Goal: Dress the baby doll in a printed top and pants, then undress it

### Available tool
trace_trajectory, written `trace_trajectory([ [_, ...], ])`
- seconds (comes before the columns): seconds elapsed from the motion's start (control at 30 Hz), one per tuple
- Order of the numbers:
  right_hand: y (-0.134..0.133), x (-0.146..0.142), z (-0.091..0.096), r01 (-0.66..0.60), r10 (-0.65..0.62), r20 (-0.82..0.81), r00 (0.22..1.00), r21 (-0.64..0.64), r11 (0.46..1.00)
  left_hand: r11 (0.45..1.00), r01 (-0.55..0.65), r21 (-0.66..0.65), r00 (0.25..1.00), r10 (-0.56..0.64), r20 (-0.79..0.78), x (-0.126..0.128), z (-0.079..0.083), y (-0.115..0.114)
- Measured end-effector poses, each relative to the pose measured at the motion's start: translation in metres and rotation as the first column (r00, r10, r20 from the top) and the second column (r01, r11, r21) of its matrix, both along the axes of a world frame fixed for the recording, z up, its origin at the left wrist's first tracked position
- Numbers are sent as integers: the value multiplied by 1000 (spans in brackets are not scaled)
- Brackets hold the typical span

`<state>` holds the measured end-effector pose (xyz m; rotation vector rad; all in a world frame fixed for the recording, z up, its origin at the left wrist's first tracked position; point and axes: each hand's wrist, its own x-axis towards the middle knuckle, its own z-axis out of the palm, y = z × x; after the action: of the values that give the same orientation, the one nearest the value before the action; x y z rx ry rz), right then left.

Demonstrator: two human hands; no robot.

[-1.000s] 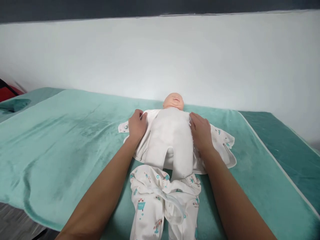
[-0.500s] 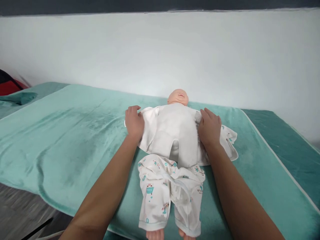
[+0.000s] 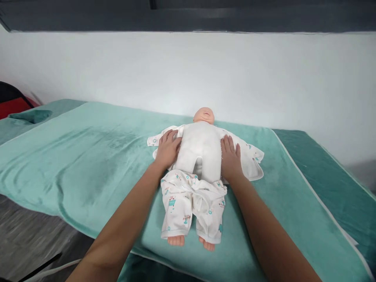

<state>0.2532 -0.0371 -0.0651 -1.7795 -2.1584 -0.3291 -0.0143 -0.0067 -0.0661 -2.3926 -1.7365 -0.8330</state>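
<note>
A baby doll (image 3: pixel 202 147) lies on its back with its head toward the wall and its white cloth torso bare in front. Its printed white jacket (image 3: pixel 248 156) is spread open beneath it, the sleeves stretched out to both sides. Printed trousers (image 3: pixel 178 213) cover the lower legs, bunched at the top, with the feet showing below. My left hand (image 3: pixel 168 149) rests with fingers stretched against the torso's left side, over the jacket. On the other side my right hand (image 3: pixel 230 158) lies flat along the torso's edge, fingers extended, holding nothing.
A light green plush blanket (image 3: pixel 96 156) covers the bed under the doll, with darker green cloth (image 3: pixel 323 168) at the right. A white wall (image 3: pixel 132 74) stands behind. Something red and black (image 3: pixel 14 102) is at the far left. Grey floor (image 3: pixel 26 227) shows at lower left.
Both hands have come inward from the jacket's spread sides to the doll's torso. The printed left sleeve now shows beyond my left hand. The camera view has tilted up slightly.
</note>
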Motion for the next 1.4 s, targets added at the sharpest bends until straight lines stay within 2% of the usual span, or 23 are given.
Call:
trace_trajectory([
  [0.2,-21,-2,1,-16,22,58,998,-97,995,999,-14,-41,998,11,-61,0,-3,-9],
  [0.3,-25,-2,4,0,8,58,998,-139,990,996,-70,-62,997,67,-39,-1,-5,-16],
  [0.47,-32,-3,5,10,-6,29,1000,-145,989,958,-257,-127,957,271,103,-6,-7,-31],
  [0.6,-39,-3,5,-28,29,5,1000,-121,992,871,-460,-170,861,485,156,-11,-8,-43],
  [0.67,-41,-2,6,-60,58,-16,998,-113,992,838,-509,-196,830,538,146,-13,-7,-47],
  [0.83,-41,0,5,-125,117,-71,991,-121,985,851,-478,-217,842,514,164,-15,-4,-54],
  [0.97,-36,2,4,-140,118,-197,973,-104,985,843,-503,-190,805,537,251,-20,-7,-59],
  [1.07,-33,6,7,-84,64,-420,905,-29,996,832,-528,-171,789,555,266,-25,-9,-62],
  [1.13,-35,9,13,-35,41,-593,804,22,999,835,-534,-137,791,550,267,-26,-9,-64],
  [1.2,-43,11,21,-41,55,-728,683,38,998,840,-537,-81,798,537,275,-25,-8,-64],
  [1.3,-60,8,32,-210,112,-819,563,-11,978,861,-508,42,819,467,334,-22,-4,-65],
  [1.37,-72,4,35,-344,136,-834,534,-68,936,922,-385,51,833,323,450,-18,-2,-67],
  [1.4,-78,3,35,-389,141,-837,528,-91,917,958,-287,2,812,242,531,-17,-1,-69],
])
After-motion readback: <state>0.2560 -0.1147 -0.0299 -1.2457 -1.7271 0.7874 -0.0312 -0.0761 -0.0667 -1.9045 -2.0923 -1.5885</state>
